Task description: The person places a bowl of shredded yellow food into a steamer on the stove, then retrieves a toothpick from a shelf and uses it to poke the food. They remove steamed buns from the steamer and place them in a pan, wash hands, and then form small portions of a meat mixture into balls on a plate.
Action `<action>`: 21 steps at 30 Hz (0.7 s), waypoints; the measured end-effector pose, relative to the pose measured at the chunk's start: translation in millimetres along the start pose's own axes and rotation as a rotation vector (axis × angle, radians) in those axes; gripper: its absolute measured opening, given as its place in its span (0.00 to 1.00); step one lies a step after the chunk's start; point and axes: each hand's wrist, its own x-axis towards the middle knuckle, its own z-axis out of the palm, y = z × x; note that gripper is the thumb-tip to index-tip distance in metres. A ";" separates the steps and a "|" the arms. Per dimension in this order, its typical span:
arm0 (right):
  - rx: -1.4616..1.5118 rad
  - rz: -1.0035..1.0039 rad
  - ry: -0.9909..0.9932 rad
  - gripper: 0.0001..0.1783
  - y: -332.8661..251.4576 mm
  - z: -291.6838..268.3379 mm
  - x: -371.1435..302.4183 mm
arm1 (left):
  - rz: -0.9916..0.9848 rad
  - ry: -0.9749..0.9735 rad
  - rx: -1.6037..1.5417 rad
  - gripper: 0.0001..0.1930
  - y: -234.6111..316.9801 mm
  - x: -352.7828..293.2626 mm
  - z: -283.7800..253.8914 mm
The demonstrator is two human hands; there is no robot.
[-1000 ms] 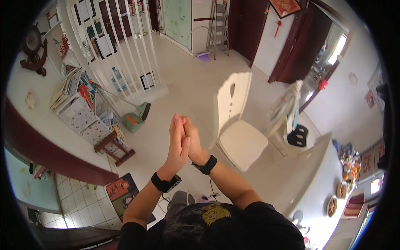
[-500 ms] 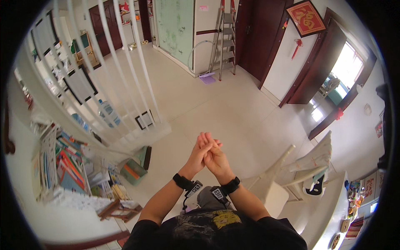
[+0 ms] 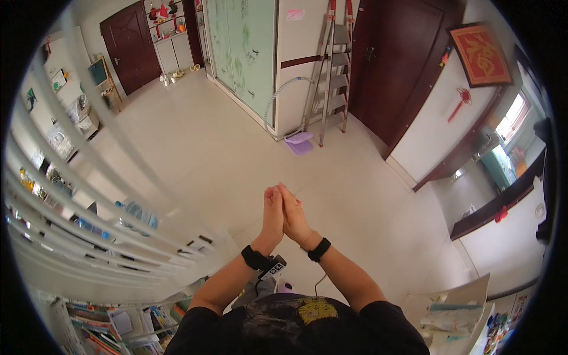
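My left hand (image 3: 273, 216) and my right hand (image 3: 294, 219) are joined in front of my body, palm against palm. Their fingers are bent and pressed together, and no object shows between them. The inner sides of both palms are hidden. Each wrist wears a black band, the left band (image 3: 255, 258) with a small dark device (image 3: 273, 267) beside it and the right band (image 3: 319, 249) just below the hand. Both hands are held above the pale tiled floor (image 3: 225, 154), apart from any furniture.
White railing bars (image 3: 112, 231) run along the left, with a large water bottle (image 3: 139, 214) behind them. Ahead stand a stepladder (image 3: 337, 77), a purple dustpan (image 3: 300, 143) and a hoop (image 3: 273, 103) by the cabinet (image 3: 245, 53). A bookshelf (image 3: 127, 322) lies lower left; a doorway opens right.
My view has moved forward: the ladder and doors look nearer, while shelf and chair have slid toward the lower edge. My hands stay joined, their fingers shifting from crossed to pressed together.
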 end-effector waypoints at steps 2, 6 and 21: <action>-0.141 -0.180 -0.112 0.20 51.6 -1.1 70.6 | 0.004 -0.027 -0.085 0.19 13.9 68.7 -11.9; -0.200 -0.398 -0.148 0.22 154.9 12.6 217.6 | 0.028 -0.079 -0.073 0.22 41.1 212.0 -42.2; 0.162 0.176 0.197 0.28 466.7 48.1 650.0 | 0.107 -0.644 0.168 0.34 123.1 754.5 -119.2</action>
